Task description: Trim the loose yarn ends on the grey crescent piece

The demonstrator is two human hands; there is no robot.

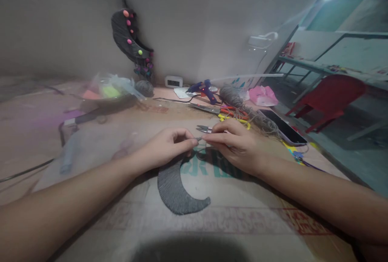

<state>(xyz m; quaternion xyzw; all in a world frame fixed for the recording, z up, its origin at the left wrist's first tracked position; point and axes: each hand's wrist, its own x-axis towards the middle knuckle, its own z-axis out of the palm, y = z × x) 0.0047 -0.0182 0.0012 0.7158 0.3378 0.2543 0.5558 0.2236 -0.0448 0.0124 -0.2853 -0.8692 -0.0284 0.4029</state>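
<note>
A crescent moon shape (174,189) wrapped in grey yarn stands out below my hands, its lower horn curving to the right. My left hand (169,147) is closed round its upper end, thumb and finger pinching near the tip. Just right of that, the fingertips of my right hand (235,145) press together at the tip on what looks like the grey yarn; the fingers partly cover it. A thin loop of yarn hangs below the fingertips. Behind my right fingers show the blades of small snips (203,128), their handle end hidden.
Behind my hands lie orange-handled scissors (209,110), a blue glue gun (206,90), tangled grey yarn (263,122) and a phone (283,126). A bowl (106,99) stands back left. A decorated dark crescent (124,36) hangs on the wall. A red chair (333,96) is at right.
</note>
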